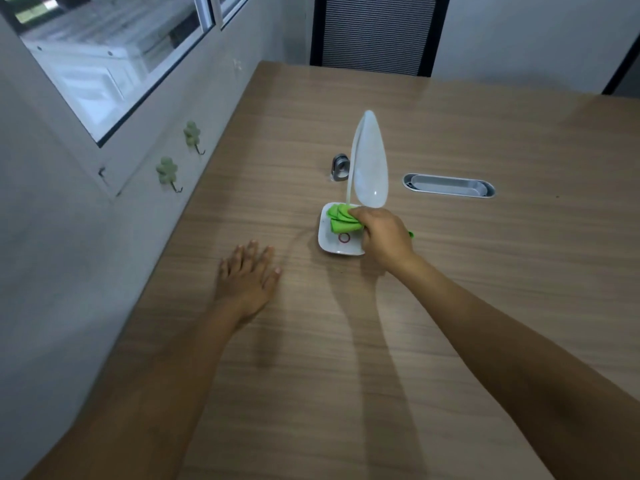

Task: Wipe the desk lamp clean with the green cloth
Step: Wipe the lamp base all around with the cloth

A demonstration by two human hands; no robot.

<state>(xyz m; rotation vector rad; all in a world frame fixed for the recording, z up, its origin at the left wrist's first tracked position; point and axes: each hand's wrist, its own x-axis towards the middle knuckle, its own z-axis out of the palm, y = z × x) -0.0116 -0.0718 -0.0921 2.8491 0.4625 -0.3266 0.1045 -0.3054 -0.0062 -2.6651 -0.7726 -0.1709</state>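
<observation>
Head view, looking down on a wood-grain worktop (450,306) set against a grey wall. A white desk lamp (370,161) stands near the middle of the worktop: a square white base (329,242) with a small red ring marked on it, a thin stem rising from the base, and an elongated white head tilted upward above it. The right hand (384,237) is clenched around a bunched green cloth (341,220) and presses it onto the base at the foot of the stem; a small green corner of cloth shows past the far side of the hand. The left hand (247,275) lies flat and released on the worktop, fingers spread, well apart from the lamp on its left. Beyond the lamp sit a small metal object (340,167) and an oval cable grommet (448,185) recessed in the worktop. Two green flower-shaped hooks (167,170) are fixed to the wall below a window (104,57), and a dark chair back (377,32) stands at the far edge.
</observation>
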